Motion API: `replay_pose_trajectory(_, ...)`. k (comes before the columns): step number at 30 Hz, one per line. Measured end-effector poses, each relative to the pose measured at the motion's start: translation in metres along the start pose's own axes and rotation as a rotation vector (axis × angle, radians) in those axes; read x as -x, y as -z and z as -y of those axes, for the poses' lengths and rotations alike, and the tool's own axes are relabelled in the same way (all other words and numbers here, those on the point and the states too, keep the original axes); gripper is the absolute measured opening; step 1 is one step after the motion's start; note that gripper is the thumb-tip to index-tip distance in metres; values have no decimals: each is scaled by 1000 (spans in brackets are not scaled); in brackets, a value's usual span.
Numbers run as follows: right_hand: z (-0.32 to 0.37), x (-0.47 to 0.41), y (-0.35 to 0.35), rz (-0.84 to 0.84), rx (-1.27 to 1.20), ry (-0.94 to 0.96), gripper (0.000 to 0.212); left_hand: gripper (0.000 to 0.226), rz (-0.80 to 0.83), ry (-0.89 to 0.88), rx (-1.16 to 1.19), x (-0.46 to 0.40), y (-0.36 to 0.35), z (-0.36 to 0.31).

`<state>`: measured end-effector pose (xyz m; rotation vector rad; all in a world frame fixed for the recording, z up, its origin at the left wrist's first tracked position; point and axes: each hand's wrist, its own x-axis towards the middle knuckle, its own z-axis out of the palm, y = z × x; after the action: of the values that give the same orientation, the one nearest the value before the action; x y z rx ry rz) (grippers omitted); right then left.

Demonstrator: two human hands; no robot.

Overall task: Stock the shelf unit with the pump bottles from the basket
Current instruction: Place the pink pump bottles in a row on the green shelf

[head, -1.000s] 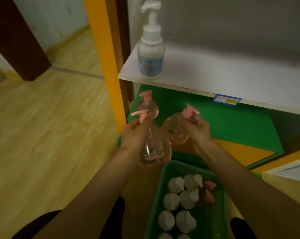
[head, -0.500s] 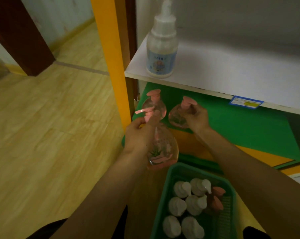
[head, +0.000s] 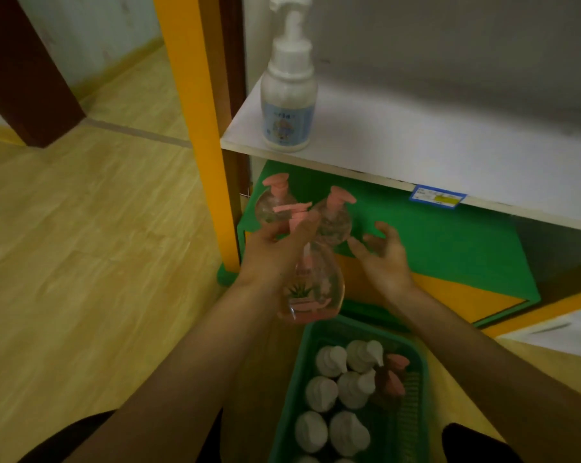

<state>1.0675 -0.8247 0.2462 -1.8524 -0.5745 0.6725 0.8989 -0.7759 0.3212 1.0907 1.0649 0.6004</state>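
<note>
Left hand (head: 275, 248): grips the neck of a clear pink-pump bottle (head: 311, 289), which hangs above the basket's far rim.
Right hand (head: 384, 259): fingers spread, holding nothing, at 4 o'clock of the nearer shelved bottle (head: 332, 218).
Green lower shelf (head: 433, 235): two pink-pump bottles upright; the other (head: 275, 205) sits at 9 o'clock of its neighbour.
Basket (head: 419, 369): white and pink pump bottles remain.
White shelf (head: 416, 145): one white bottle (head: 288, 95).
Advice: set the held bottle down upright at 3 o'clock of the pair, base flat, not knocking them.

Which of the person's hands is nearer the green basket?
Left. The left hand grips a pink pump bottle just above the green basket's far rim; the right hand hangs open higher, beyond it.
</note>
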Motion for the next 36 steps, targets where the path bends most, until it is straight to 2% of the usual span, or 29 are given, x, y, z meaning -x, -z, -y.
replay_pose_trajectory(2, 4, 29, 22, 120, -138, -44, 50, 23, 49, -13, -17, 6, -9, -1)
replay_pose_trajectory(4, 11, 57, 43, 359, -250, -73, 38, 35, 114, -22, -62, 11, -20, 0)
replay_pose_trajectory(5, 15, 69, 51, 453, -236, -57, 40, 36, 149, -37, -95, 13, -27, 1)
replay_pose_trajectory(7, 20, 85, 62, 528, -156, -12, 47, 24, 207, -78, -129, 18, -38, 1)
replay_pose_trajectory(9, 20, 92, 70, 499, -158, 10, 46, 11, 251, -82, -130, 22, -49, 2)
replay_pose_trajectory(13, 9, 92, 87, 424, -218, -100, 37, 16, 322, -25, -164, 28, -69, 5)
replay_pose_trajectory(18, -2, 87, 103, 437, -313, -194, 45, 8, 345, -48, -218, 27, -86, 10)
replay_pose_trajectory(20, -5, 82, 106, 438, -312, -206, 42, 14, 342, -42, -242, 25, -91, 12)
replay_pose_trajectory(22, -7, 75, 106, 428, -297, -206, 42, 29, 309, 0, -237, 23, -96, 12)
replay_pose_trajectory(27, -14, 52, 106, 294, -221, -230, 54, 51, 229, 61, -171, 15, -98, 15)
replay_pose_trajectory(29, -18, 41, 108, 230, -166, -215, 58, 42, 141, 110, -189, 9, -94, 17)
replay_pose_trajectory(32, -21, 27, 108, 143, -152, -169, 56, 10, 67, 180, -185, 4, -89, 20)
replay_pose_trajectory(36, -23, 9, 94, 24, -220, -100, 41, 5, 56, 176, -153, -2, -85, 27)
